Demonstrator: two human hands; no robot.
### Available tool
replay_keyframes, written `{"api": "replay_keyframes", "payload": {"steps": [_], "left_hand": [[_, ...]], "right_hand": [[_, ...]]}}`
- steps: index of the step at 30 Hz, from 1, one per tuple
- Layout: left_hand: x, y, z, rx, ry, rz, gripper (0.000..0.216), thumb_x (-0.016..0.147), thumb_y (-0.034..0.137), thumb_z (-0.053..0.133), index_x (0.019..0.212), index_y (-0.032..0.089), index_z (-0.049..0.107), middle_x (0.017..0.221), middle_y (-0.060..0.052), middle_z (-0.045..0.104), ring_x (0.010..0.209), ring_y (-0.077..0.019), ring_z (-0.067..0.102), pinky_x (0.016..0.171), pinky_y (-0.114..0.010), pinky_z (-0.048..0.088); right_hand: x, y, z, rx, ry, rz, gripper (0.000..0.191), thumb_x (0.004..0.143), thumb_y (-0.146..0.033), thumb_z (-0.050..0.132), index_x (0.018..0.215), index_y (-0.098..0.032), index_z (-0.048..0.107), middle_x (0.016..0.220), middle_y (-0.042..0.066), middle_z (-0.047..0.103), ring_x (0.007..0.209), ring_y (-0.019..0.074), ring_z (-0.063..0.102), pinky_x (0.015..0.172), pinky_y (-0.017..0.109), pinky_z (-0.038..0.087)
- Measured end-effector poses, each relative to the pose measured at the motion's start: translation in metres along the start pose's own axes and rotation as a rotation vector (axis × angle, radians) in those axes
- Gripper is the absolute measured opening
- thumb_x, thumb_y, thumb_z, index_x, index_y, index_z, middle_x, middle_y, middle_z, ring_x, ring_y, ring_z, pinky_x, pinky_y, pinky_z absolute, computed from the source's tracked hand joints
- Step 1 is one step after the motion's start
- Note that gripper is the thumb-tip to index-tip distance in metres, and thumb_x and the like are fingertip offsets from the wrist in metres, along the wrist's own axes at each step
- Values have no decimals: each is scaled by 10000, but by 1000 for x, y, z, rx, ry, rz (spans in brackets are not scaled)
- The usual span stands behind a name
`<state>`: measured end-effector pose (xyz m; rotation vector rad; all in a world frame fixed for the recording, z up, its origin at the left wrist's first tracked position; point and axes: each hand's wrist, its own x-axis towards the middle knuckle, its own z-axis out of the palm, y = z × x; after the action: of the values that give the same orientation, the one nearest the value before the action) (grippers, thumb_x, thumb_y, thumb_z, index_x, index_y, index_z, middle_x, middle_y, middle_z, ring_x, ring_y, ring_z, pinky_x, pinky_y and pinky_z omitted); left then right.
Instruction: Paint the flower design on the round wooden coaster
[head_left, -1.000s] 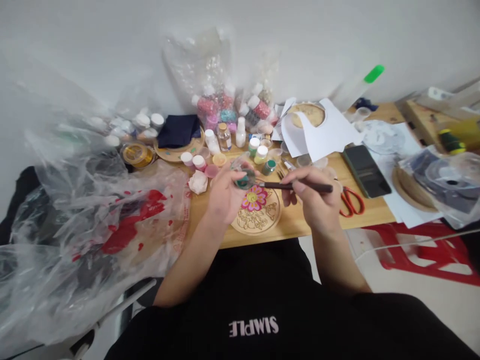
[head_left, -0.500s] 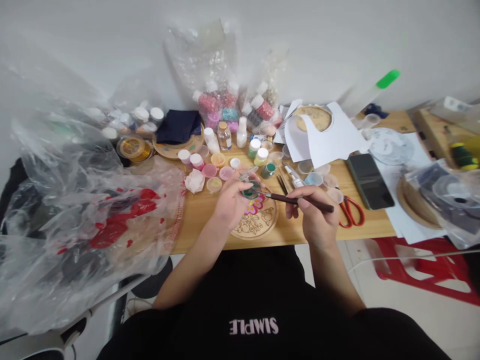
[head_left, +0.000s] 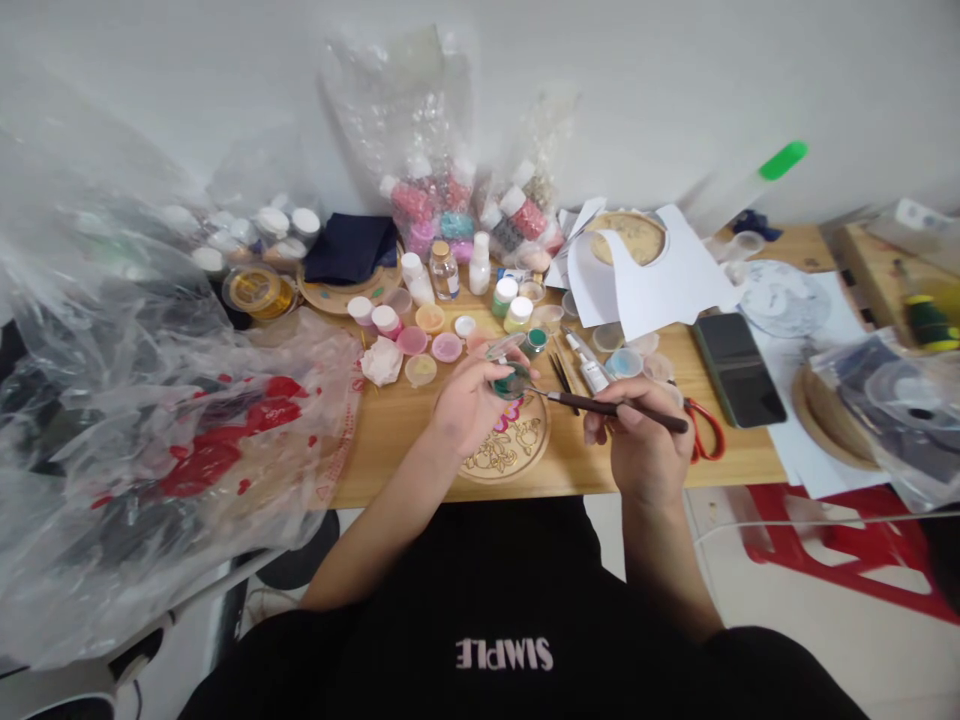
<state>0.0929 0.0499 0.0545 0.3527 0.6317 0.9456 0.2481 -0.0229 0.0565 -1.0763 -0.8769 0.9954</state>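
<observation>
The left hand (head_left: 469, 405) pinches a small clear pot of green paint (head_left: 510, 381) between thumb and fingertips, holding it just above the far edge of the round wooden disc (head_left: 504, 445) that lies on the near part of the table (head_left: 390, 440). The right hand (head_left: 641, 445) grips a dark-handled brush (head_left: 611, 406) in a writing hold, fingers closed around the shaft. The brush's long axis runs almost level from right to left, slightly rising toward the left, with its tip at the pot's mouth, touching or just inside it; which of the two cannot be told. So the pot lies directly left of the right hand, along the line of the brush, and the disc sits just below and nearer than both. Red scissors (head_left: 705, 430) lie just right of the right hand.
</observation>
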Motion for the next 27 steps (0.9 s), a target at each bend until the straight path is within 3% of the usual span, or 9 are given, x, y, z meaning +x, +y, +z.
{"api": "replay_keyframes", "payload": {"steps": [12, 17, 22, 27], "left_hand": [[5, 7, 5, -23, 36, -26, 200, 688, 25, 477, 660, 139, 639, 694, -9, 632, 686, -127, 637, 750, -267, 482], [16, 30, -4, -26, 66, 119, 234, 715, -10, 439, 660, 148, 602, 708, -1, 615, 675, -104, 601, 737, -271, 464], [19, 60, -15, 38, 28, 88, 266, 769, 16, 382, 718, 156, 602, 717, -24, 618, 698, -149, 607, 638, -286, 448], [19, 69, -25, 29, -16, 100, 211, 743, 30, 420, 724, 172, 575, 711, -19, 611, 684, -137, 604, 671, -267, 473]], "right_hand": [[3, -4, -11, 96, 7, -81, 171, 711, -155, 553, 751, -192, 714, 523, -8, 622, 416, 125, 559, 360, 217, 387], [1, -1, -21, 76, 85, -101, 164, 675, -155, 560, 722, -184, 715, 511, -11, 604, 403, 124, 553, 346, 214, 380], [-4, 12, -27, -13, 182, -62, 137, 641, -155, 580, 681, -189, 706, 491, -20, 601, 383, 116, 541, 339, 203, 364], [-7, 23, -28, -142, 202, -1, 131, 658, -169, 586, 714, -200, 700, 502, -25, 619, 400, 104, 533, 379, 199, 361]]}}
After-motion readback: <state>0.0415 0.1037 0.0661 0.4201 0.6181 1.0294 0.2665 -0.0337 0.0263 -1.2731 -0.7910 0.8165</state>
